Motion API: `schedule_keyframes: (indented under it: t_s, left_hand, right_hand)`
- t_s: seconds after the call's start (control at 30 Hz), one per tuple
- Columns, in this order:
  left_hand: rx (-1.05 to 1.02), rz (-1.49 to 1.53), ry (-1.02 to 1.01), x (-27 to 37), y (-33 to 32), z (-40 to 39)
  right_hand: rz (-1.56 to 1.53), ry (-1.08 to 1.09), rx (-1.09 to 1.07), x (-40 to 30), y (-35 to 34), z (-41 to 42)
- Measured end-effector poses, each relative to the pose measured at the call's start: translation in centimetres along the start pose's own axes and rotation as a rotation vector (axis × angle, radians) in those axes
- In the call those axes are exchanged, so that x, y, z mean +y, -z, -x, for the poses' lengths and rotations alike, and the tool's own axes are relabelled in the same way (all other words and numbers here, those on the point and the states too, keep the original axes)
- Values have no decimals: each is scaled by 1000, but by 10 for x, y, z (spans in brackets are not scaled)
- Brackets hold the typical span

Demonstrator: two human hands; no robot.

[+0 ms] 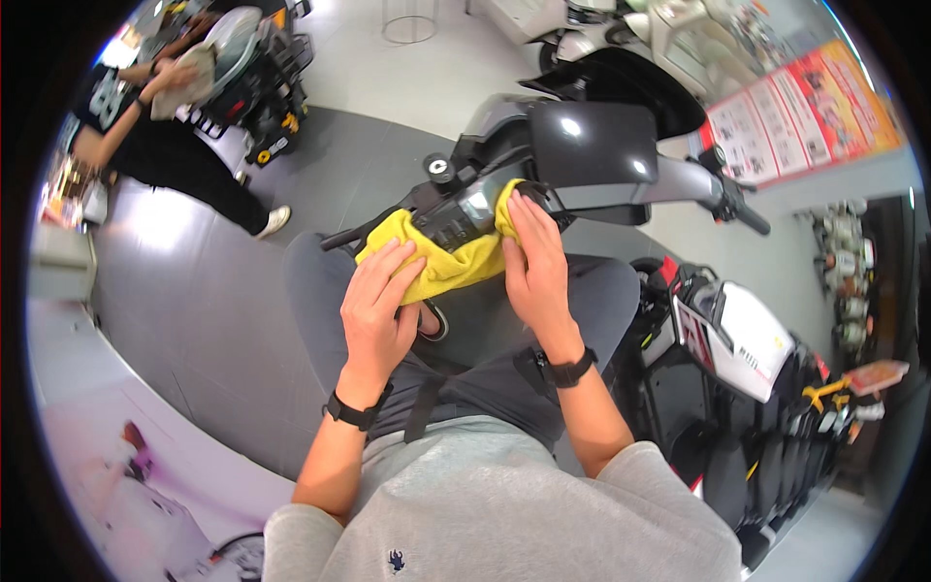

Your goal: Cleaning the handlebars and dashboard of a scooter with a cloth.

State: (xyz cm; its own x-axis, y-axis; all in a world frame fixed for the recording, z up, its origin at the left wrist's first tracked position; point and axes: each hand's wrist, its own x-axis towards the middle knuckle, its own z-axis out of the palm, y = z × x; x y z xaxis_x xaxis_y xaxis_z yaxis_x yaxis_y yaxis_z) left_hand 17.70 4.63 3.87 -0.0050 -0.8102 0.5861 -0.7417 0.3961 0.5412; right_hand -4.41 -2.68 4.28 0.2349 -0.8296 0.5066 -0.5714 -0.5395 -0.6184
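A yellow cloth point(458, 268) is draped over the near side of a dark grey scooter's handlebar and control area point(454, 225). My left hand point(378, 305) presses the cloth's left part with its fingers spread on top. At the cloth's raised right end, my right hand point(537, 265) holds a bunched part against the scooter, fingers together. The scooter's dark front screen point(593, 142) is just beyond my right hand. A black lever or grip point(342, 238) sticks out left of the cloth, and a round knob-like part point(438, 167) stands above it.
At upper left, another person point(174, 153) holds a beige cloth point(190, 80) against another scooter point(269, 87). A white and black scooter point(749, 342) stands close on my right, with a row of dark seats point(727, 473) below it. A red and white poster board point(807, 116) is at upper right.
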Motion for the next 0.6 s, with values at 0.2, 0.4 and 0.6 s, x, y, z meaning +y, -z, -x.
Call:
schedule_keyframes:
  t_s: [0.2, 0.4, 0.6]
  left_hand:
    - [25, 31, 34, 5, 7, -2]
    - [63, 18, 49, -6, 16, 16]
    - [134, 46, 117, -10, 17, 25]
  right_hand:
    - [126, 178, -107, -6, 2, -6]
    - [20, 239, -129, -15, -18, -20]
    - [-88, 109, -106, -2, -1, -21]
